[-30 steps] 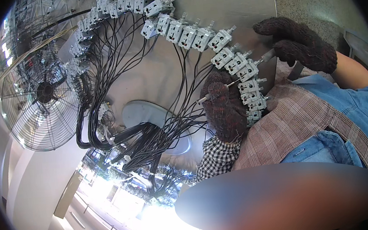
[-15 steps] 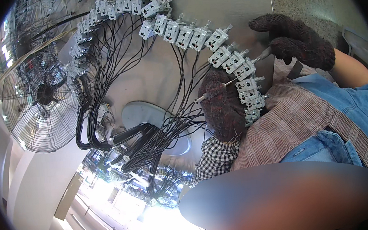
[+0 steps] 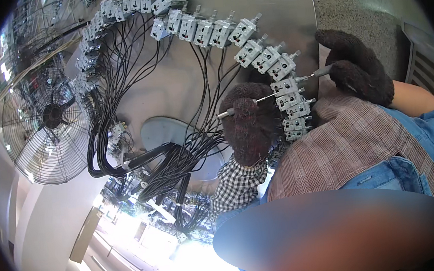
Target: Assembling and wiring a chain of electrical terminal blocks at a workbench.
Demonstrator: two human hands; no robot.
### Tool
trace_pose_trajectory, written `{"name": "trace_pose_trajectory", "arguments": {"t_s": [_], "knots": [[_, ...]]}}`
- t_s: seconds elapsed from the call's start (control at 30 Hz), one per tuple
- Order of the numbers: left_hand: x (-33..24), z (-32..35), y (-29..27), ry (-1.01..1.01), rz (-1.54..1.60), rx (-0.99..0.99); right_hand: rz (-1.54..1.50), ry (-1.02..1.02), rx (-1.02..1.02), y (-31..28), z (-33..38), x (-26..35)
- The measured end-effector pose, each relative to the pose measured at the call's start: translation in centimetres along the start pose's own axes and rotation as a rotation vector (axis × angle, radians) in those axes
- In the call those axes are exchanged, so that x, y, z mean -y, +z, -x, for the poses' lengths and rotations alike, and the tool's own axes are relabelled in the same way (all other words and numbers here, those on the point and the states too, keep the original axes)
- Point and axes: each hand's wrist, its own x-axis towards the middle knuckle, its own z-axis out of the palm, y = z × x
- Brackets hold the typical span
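My left hand [image 3: 249,125], in a dark knitted glove with a checked cuff below it, is closed on a slim rod-like piece [image 3: 226,113] with a dark middle and a pale end. A thin light shaft runs from this hand to a row of small pale grey box-shaped fittings [image 3: 286,101]. Across the row, my right hand [image 3: 362,68], gloved alike, pinches a slim grey-handled tool [image 3: 322,70]. Its thin metal tip points at the side of a fitting; whether it touches cannot be made out. The right hand's upper fingers stand away from the tool.
More fittings [image 3: 204,32] curve round the metal tabletop [image 3: 267,1], with black cables [image 3: 110,108] gathered into a thick bundle. A grey round-ended plate [image 3: 161,132] lies near the bundle. A wire-guarded fan [image 3: 51,128] stands at left. The plaid apron [image 3: 340,141] is close to the row.
The view has shifted, and the fittings sit farther left and higher. My right hand is lower, its tool beside a fitting further down the row. Both hands keep their grip.
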Motion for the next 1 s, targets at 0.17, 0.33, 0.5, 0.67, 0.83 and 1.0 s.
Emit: {"name": "trace_pose_trajectory", "arguments": {"t_s": [0.17, 0.33, 0.5, 0.67, 0.83, 1.0], "knots": [[0.6, 0.2, 2.5, 0.104, 0.113, -0.104, -0.106, 0.125, 0.004, 0.9, 0.5, 0.4], [1.5, -0.1, 1.0, 0.102, 0.138, 0.110, -0.054, 0.127, -0.020, 1.4, 0.9, 0.3], [1.1, 0.1, 1.2, 0.098, -0.026, 0.110, -0.028, 0.088, -0.060, 1.5, 1.2, 0.5], [1.6, 0.2, 1.0, 0.042, -0.136, 0.033, 0.248, -0.151, -0.019, 1.3, 0.6, 0.0], [1.6, -0.1, 0.8, -0.041, 0.133, 0.080, 0.305, -0.118, 0.025, 1.3, 0.5, 0.5], [1.0, 0.1, 1.9, 0.017, -0.003, 0.068, 0.574, -0.314, 0.043, 1.1, 0.4, 1.0]]}}
